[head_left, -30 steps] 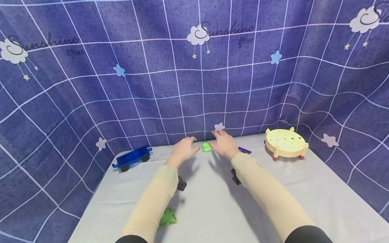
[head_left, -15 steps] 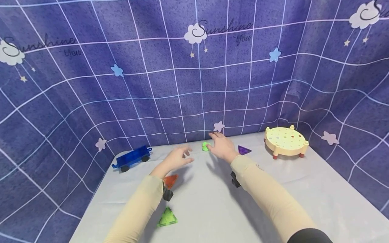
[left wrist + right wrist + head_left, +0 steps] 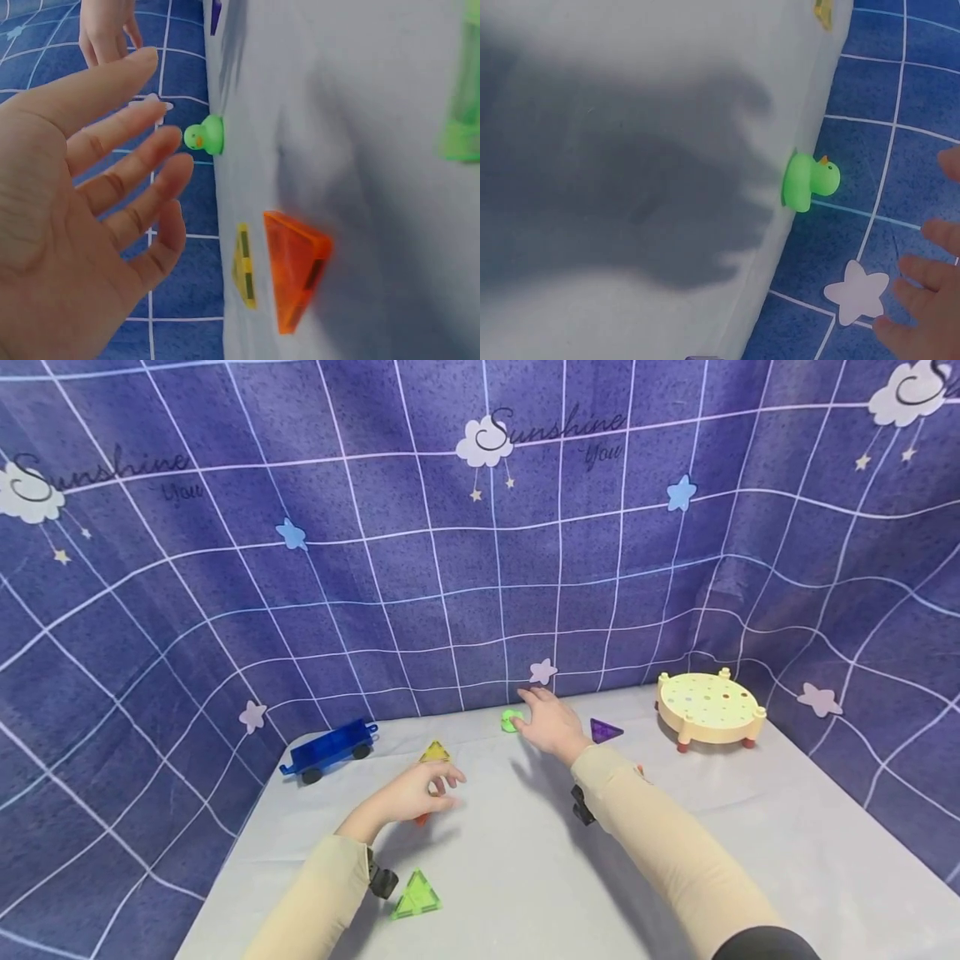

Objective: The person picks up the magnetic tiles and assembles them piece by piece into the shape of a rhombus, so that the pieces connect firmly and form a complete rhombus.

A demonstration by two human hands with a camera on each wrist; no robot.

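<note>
A small green toy duck [image 3: 511,720] stands at the far edge of the white table [image 3: 525,877]. My right hand [image 3: 545,722] hovers just right of it, fingers spread and empty; in the right wrist view its fingertips [image 3: 930,281] are apart from the duck [image 3: 808,182]. My left hand [image 3: 420,789] hangs nearer to me, fingers relaxed, holding nothing, over an orange triangle tile [image 3: 295,266]. A yellow triangle tile [image 3: 435,752] lies just beyond that hand. The duck [image 3: 206,136] shows past the left fingers.
A blue toy wagon [image 3: 327,748] sits at the back left. A purple triangle [image 3: 603,730] lies right of my right hand, and a round wooden peg board [image 3: 708,706] stands at the back right. A green triangle [image 3: 416,896] lies near my left forearm. Blue cloth walls the table.
My left hand has drawn back from the duck toward me and to the left, uncovering the yellow triangle. My right hand has stayed by the duck.
</note>
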